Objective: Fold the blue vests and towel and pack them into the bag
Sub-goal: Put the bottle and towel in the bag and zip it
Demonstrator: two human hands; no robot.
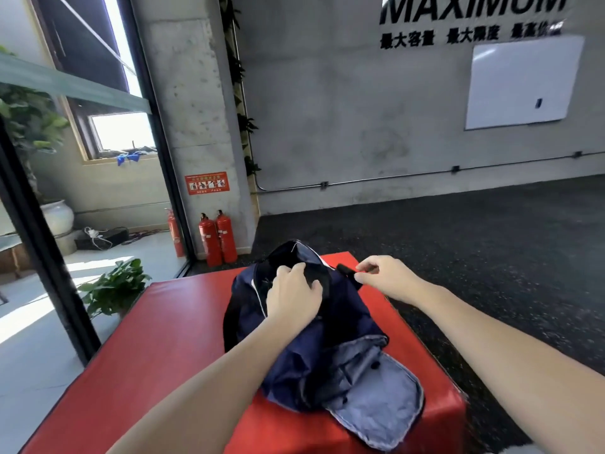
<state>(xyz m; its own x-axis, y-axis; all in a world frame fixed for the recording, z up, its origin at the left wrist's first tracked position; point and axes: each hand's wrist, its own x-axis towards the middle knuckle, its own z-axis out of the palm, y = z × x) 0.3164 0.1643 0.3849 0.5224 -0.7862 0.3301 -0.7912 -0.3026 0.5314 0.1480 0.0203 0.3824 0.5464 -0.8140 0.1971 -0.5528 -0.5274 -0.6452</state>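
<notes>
Fingers of the left hand (292, 294) curled over the navy bag (311, 326) on the red padded worktop (183, 326), apparently steadying it, while the right hand (381, 276) pinched a black strap (347, 271), seemingly to close it up.

"MAXIMUM" lettering (471, 9) on grey wall (360, 109)
</notes>
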